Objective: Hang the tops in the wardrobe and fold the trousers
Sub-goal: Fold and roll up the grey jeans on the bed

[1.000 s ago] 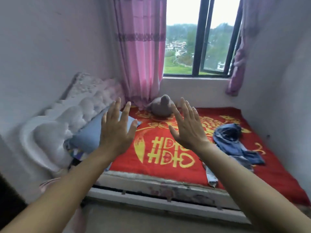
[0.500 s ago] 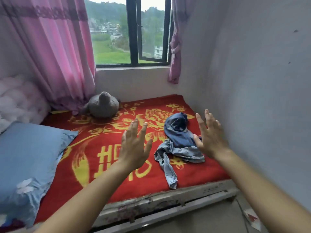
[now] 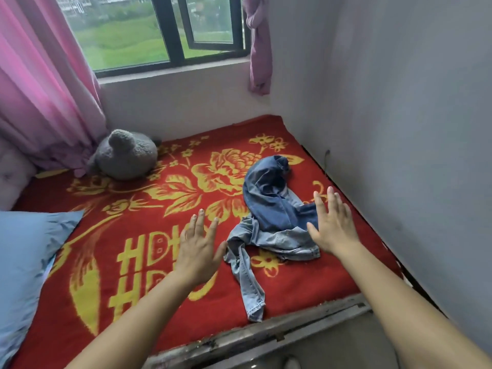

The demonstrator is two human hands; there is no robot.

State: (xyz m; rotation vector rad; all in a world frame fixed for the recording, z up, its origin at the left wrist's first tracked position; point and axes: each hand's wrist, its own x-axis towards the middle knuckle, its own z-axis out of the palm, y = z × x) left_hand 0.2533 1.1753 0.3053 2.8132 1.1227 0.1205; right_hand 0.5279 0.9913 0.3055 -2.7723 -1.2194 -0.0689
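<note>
A crumpled heap of denim lies on the right half of the red and yellow bed blanket (image 3: 138,214): a dark blue garment (image 3: 269,198) on top of light blue jeans (image 3: 277,239), one leg trailing toward the bed's front edge. My left hand (image 3: 198,249) hovers with straight fingers just left of the heap, holding nothing. My right hand (image 3: 331,225) is spread flat over the heap's right side, fingers straight; whether it touches the cloth cannot be told. No wardrobe is in view.
A grey plush toy (image 3: 125,155) sits at the back left by the pink curtain (image 3: 40,89). A blue pillow (image 3: 26,251) lies at the left. The grey wall (image 3: 412,129) borders the bed on the right, the window (image 3: 165,30) behind.
The view has swung right and down toward the denim heap. Both hands, still spread, have lowered and come close to the heap, the right one now over its edge.
</note>
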